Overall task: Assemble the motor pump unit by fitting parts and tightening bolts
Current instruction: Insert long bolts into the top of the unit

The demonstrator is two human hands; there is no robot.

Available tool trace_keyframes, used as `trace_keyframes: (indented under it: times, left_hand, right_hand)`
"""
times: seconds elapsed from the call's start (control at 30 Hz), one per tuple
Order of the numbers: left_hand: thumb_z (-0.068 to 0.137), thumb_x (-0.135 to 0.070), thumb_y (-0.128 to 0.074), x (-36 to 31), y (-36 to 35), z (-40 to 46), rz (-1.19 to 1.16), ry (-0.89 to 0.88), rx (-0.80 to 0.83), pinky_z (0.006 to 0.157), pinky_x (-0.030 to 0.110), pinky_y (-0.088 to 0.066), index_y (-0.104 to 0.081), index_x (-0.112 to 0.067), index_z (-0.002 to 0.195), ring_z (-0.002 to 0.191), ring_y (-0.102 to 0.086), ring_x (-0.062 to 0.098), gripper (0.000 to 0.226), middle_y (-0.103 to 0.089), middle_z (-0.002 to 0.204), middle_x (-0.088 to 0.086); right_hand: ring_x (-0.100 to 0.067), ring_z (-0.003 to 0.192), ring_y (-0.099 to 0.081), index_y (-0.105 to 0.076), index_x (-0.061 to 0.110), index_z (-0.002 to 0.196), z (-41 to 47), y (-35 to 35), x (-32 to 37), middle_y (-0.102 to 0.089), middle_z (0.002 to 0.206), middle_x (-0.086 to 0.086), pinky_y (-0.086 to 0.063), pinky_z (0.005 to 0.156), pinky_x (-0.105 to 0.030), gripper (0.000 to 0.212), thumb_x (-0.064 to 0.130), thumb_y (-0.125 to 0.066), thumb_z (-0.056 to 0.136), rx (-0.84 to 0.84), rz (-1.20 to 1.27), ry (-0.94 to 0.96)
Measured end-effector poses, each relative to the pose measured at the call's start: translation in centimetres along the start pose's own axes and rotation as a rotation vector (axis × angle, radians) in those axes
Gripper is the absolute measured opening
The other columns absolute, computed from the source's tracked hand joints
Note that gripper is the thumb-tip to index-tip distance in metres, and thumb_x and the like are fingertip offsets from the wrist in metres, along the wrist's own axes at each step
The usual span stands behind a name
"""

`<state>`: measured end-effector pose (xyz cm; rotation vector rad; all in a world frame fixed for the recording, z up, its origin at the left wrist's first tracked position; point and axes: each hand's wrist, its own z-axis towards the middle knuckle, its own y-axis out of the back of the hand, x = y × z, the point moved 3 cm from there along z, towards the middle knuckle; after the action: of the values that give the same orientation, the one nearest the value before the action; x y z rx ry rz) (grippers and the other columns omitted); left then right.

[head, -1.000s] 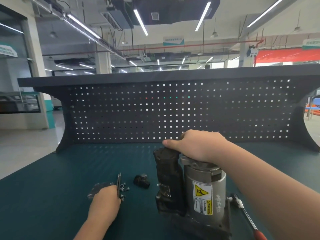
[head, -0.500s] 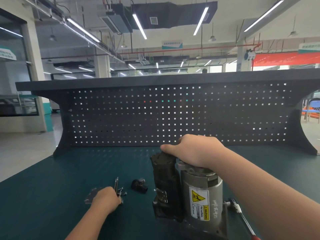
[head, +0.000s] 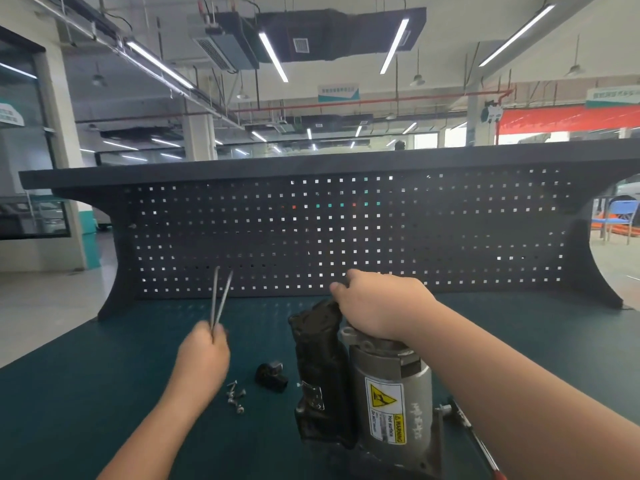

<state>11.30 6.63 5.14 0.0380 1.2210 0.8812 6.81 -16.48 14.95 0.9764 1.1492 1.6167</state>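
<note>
Left hand lifted — grips two long bolts | right hand clamps one motor pump unit

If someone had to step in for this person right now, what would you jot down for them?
Left hand holds two long thin bolts upright above the mat.
Right hand grips the top of the motor pump unit, which stands on the green mat.
Small screws and a black part lie left of the unit; a red-handled tool lies to its right.
Left: fit the long bolts, then the loose parts, and tighten.
</note>
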Motion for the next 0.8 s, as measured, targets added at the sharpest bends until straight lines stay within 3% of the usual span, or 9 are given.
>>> trace_keyframes:
  times: [0.07,0.17,0.27,0.33,0.4,0.47,0.57,0.67,0.8]
  left_hand:
    - [0.104,-0.013,-0.037,-3.8,1.5,-1.7,-0.569,-0.038,0.069,0.073,0.036,-0.048,-0.053,-0.008,0.082,0.076,-0.066,0.03,0.027,-0.069,0.071,0.011]
    - [0.103,-0.011,-0.036,-9.1,1.6,-4.7,-1.023,-0.088,0.394,0.086,0.028,-0.046,-0.05,-0.009,0.083,0.097,-0.072,0.021,0.025,-0.075,0.088,0.019]
    - [0.1,-0.016,-0.042,-11.2,0.3,-7.2,-0.862,-0.168,0.532,0.094,0.027,-0.045,-0.059,-0.003,0.093,0.104,-0.069,0.011,0.024,-0.076,0.095,0.01]
    - [0.101,-0.021,-0.043,-11.4,-0.3,-7.9,-0.732,-0.204,0.551,0.096,0.032,-0.042,-0.066,-0.008,0.104,0.104,-0.068,0.007,0.026,-0.076,0.099,0.0]
    - [0.101,-0.02,-0.044,-11.5,-0.2,-7.9,-0.705,-0.217,0.595,0.087,0.025,-0.047,-0.072,-0.014,0.101,0.102,-0.068,0.008,0.028,-0.076,0.101,-0.002]
    - [0.1,-0.022,-0.047,-11.5,-0.1,-7.7,-0.664,-0.238,0.642,0.083,0.021,-0.051,-0.074,-0.014,0.098,0.1,-0.069,0.013,0.028,-0.075,0.101,0.002]
    - [0.097,-0.024,-0.049,-11.7,0.1,-7.7,-0.625,-0.241,0.671,0.087,0.029,-0.048,-0.076,-0.021,0.097,0.098,-0.07,0.015,0.027,-0.075,0.1,0.002]
    - [0.099,-0.022,-0.047,-11.6,0.2,-7.7,-0.653,-0.192,0.644,0.088,0.03,-0.046,-0.078,-0.026,0.094,0.099,-0.07,0.012,0.031,-0.076,0.101,0.0]
    - [0.102,-0.024,-0.043,-12.1,0.4,-8.1,-0.635,-0.177,0.621,0.086,0.019,-0.05,-0.079,-0.034,0.087,0.096,-0.069,0.001,0.04,-0.076,0.096,-0.011]
  right_hand:
    - [-0.03,0.087,-0.047,-0.041,0.016,0.101,-0.1,-0.1,-0.2,-0.051,0.093,-0.005,-0.031,0.075,-0.041,0.015,0.021,-0.027,0.101,-0.101,0.088,-0.034]
    - [-0.031,0.112,-0.036,-0.014,0.019,0.145,-0.1,-0.2,-0.5,-0.045,0.124,-0.01,-0.03,0.085,-0.041,0.057,0.014,-0.035,0.092,-0.251,0.148,-0.076]
    - [-0.023,0.099,-0.032,0.004,0.039,0.147,-0.5,0.3,-0.2,-0.04,0.115,-0.004,-0.026,0.082,-0.036,0.086,0.004,-0.045,0.085,-0.42,0.101,0.009]
    - [-0.019,0.089,-0.042,0.005,0.058,0.139,-0.9,0.6,0.2,-0.041,0.101,0.002,-0.033,0.076,-0.033,0.095,0.0,-0.047,0.085,-0.446,0.17,0.121]
    - [-0.016,0.075,-0.051,-0.001,0.068,0.133,-1.1,0.9,0.7,-0.044,0.1,0.005,-0.042,0.06,-0.031,0.093,-0.002,-0.044,0.089,-0.446,0.263,0.213]
    - [-0.015,0.083,-0.056,-0.019,0.062,0.138,-1.4,1.0,0.9,-0.048,0.111,0.006,-0.047,0.059,-0.031,0.083,-0.001,-0.044,0.09,-0.453,0.28,0.248]
    - [-0.02,0.104,-0.056,-0.036,0.039,0.144,-1.9,1.1,0.5,-0.054,0.121,0.003,-0.049,0.075,-0.032,0.071,0.0,-0.053,0.087,-0.459,0.228,0.158]
    - [-0.021,0.081,-0.049,-0.01,0.031,0.153,-1.8,1.4,0.9,-0.054,0.095,0.002,-0.039,0.062,-0.031,0.089,-0.001,-0.055,0.083,-0.444,-0.069,0.109]
    - [-0.024,0.07,-0.051,0.007,0.015,0.153,-1.7,2.9,0.4,-0.05,0.075,0.001,-0.039,0.054,-0.035,0.084,-0.001,-0.044,0.088,-0.347,-0.41,0.316]
